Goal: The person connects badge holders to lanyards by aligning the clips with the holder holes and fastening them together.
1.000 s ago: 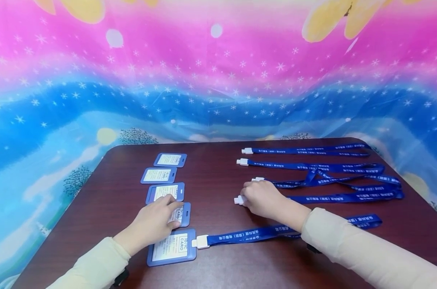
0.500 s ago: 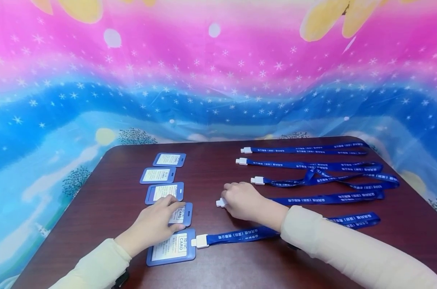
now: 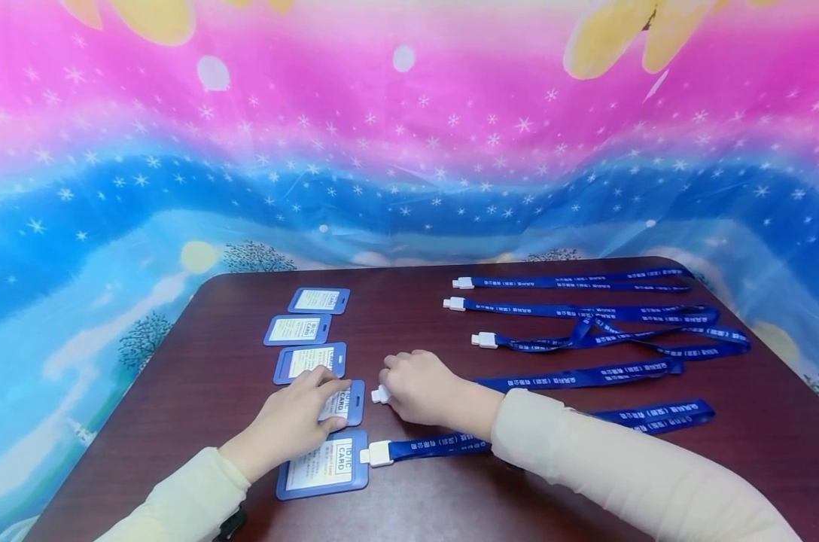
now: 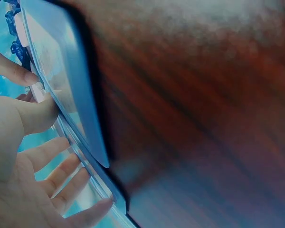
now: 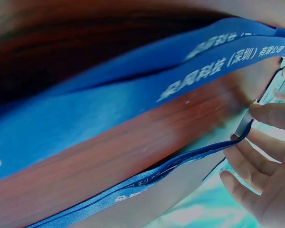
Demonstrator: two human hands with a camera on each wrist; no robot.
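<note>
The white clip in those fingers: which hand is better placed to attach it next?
Probably the right hand: it grips the white clip close to the card holder that the left hand holds.

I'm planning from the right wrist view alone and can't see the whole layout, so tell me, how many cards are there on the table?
Observer: The head view shows five cards, on the left part of the table.
Operator: Thanks. And how many lanyards lie beyond the one in the right hand?
Observer: Three, on the far side of it.
</note>
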